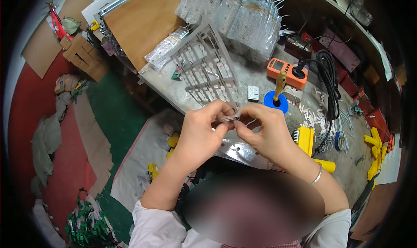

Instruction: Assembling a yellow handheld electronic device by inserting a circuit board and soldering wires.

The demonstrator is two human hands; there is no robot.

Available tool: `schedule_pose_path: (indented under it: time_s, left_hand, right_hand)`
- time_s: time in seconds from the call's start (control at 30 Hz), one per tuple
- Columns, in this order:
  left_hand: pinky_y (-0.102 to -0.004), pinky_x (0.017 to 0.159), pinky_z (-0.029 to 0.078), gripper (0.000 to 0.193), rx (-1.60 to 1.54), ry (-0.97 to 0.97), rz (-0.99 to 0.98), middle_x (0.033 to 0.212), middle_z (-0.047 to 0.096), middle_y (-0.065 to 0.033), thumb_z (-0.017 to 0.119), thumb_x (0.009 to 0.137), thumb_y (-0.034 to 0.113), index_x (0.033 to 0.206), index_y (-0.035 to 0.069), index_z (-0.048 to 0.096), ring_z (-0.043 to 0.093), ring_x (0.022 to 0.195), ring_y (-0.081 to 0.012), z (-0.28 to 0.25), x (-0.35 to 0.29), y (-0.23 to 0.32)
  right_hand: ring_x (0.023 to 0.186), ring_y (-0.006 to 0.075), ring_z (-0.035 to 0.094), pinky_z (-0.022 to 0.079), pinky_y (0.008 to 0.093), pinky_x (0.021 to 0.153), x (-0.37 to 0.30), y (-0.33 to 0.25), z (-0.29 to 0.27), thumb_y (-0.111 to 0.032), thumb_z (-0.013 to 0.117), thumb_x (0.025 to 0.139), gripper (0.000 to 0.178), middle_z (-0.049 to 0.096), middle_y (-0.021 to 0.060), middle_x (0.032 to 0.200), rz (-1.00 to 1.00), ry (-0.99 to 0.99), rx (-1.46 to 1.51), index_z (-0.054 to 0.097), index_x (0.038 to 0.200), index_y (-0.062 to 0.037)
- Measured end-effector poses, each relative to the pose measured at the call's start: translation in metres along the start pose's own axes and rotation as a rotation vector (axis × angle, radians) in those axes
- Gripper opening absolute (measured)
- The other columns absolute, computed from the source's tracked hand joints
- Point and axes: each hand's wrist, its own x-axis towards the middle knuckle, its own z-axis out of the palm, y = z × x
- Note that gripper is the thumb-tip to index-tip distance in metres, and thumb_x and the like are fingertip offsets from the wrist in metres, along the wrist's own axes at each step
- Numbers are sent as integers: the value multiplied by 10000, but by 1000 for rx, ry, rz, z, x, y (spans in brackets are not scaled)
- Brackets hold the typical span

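Note:
In front of me, my left hand [202,128] and my right hand [267,128] meet at a curled pale strip [230,117], pinched between the thumbs and fingers of both. Just beyond them, a grey sheet with rows of cutouts and small white shapes [206,68] slants up from the fingers. It seems joined to the strip, though the fingers hide the exact link. A silvery perforated sheet [243,150] lies under my hands at the bench's near edge. Close to my right hand are a blue round holder [276,102] with a wooden-handled tool [280,81] and a small white block [253,93].
Bubble-wrapped parts [234,20] are stacked at the back, beside a wooden board [141,24]. An orange meter-like socket box [286,73] carries a plugged-in black cable [328,70]. Small white pieces [315,118], a yellow case [306,140] and yellow parts [375,154] lie at right.

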Motion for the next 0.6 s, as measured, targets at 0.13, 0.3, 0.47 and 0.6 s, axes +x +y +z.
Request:
schedule_pose_path:
  time_s: [0.13,0.3,0.47,0.6]
  left_hand:
    - [-299,695,552,146,-79,-16,-54,818,693,-155,582,822,-101,957,-49,605,715,786,-193,4,-2,-4]
    - [-273,740,551,211,16,-1,26,856,697,-107,618,796,-120,1002,-70,624,696,808,-155,4,1,2]
    - [-257,732,539,275,-140,112,-74,888,699,-82,615,804,-105,1071,-55,655,672,788,-134,-9,11,3]
    - [-241,672,525,242,-101,320,-116,862,699,-103,597,854,-63,1091,-56,643,677,742,-140,-32,39,-28]
  right_hand:
    - [735,226,698,565,303,632,-3,4,-1,-53,684,782,166,674,138,843,-10,3,-68,658,929,19]
    - [711,220,692,561,289,622,-4,-2,-8,-27,679,774,129,673,129,822,8,61,-34,645,888,21]
    - [690,214,688,544,307,617,2,-4,-27,-48,673,787,75,676,122,754,35,182,-179,656,833,8]
    - [642,135,645,506,277,579,-4,-9,-58,-100,664,827,129,673,71,719,308,200,-19,654,843,28]
